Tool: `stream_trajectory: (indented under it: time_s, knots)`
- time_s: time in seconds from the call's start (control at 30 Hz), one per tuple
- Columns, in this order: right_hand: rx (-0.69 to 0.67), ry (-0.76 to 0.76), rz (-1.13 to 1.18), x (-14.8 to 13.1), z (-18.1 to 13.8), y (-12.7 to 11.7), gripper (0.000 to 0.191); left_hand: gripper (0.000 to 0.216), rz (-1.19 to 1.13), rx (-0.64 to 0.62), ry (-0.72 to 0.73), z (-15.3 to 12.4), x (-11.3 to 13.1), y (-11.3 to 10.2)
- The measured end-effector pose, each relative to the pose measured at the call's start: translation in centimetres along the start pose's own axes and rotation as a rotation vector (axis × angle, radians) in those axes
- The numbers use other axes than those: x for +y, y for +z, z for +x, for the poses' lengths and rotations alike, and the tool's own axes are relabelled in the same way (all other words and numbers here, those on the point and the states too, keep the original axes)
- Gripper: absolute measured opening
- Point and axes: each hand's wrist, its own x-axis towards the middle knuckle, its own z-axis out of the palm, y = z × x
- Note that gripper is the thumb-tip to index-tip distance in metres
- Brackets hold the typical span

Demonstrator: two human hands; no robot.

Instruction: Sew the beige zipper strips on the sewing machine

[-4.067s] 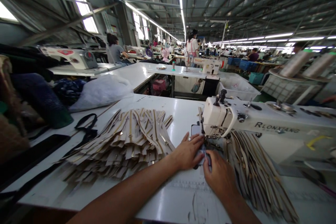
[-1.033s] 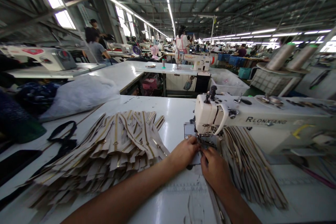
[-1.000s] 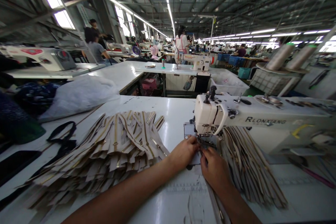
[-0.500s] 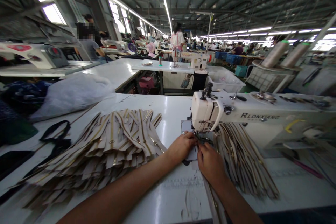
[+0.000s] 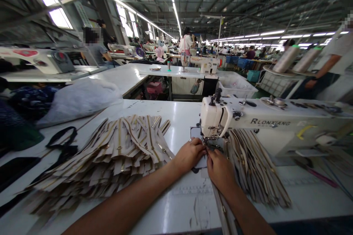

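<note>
Both my hands meet at the needle area of a white sewing machine (image 5: 237, 117). My left hand (image 5: 191, 153) has its fingers curled and pressed down at the front of the presser foot. Beside it, my right hand (image 5: 220, 167) pinches the end of a beige zipper (image 5: 224, 211) with gold-coloured teeth, which trails under my right wrist toward the table's front edge. What lies directly beneath my fingertips is mostly hidden. A large heap of similar zippers (image 5: 132, 143) spreads to the left, and another bundle of zippers (image 5: 256, 165) hangs together under the machine arm.
A black strap (image 5: 62, 143) and a white plastic bag (image 5: 79, 97) lie at the left. Thread cones (image 5: 286, 58) stand at the back right, near a person (image 5: 328, 66). Across the table are a white bin (image 5: 237, 84) and another sewing machine (image 5: 202, 62).
A person has come into view at the right edge. The view has shifted slightly. My hands stay at the needle area in nearly the same pose.
</note>
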Motion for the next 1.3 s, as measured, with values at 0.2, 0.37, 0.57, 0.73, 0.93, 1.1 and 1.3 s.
stream_trajectory:
  time_s: [0.2,0.37,0.57,0.73,0.93,1.1,1.3]
  knots:
    - [0.013,-0.016,0.004,0.4,-0.7,-0.2,0.033,0.026,-0.056,-0.025,0.142,0.1,0.0,-0.2]
    - [0.054,0.001,0.102,1.4,-3.1,-0.2,0.031,0.028,-0.048,-0.023,0.158,0.1,0.0,-0.2]
    - [0.159,-0.067,0.114,1.7,-4.6,0.7,0.031,0.028,-0.027,-0.014,0.158,-0.1,-0.1,0.1]
    - [0.16,-0.126,0.046,1.7,-4.3,1.1,0.032,0.028,-0.004,-0.013,0.162,-0.1,0.0,0.2]
    - [0.107,-0.132,0.013,1.5,-4.0,0.8,0.033,0.027,0.048,-0.052,0.162,-0.3,0.4,-0.5]
    - [0.025,-0.094,-0.009,0.8,-3.1,-0.1,0.035,0.027,0.061,-0.054,0.159,-0.7,0.6,-1.0]
    - [-0.002,-0.091,-0.009,0.3,-1.2,-0.4,0.038,0.025,0.036,-0.04,0.154,-1.1,0.9,-1.1]
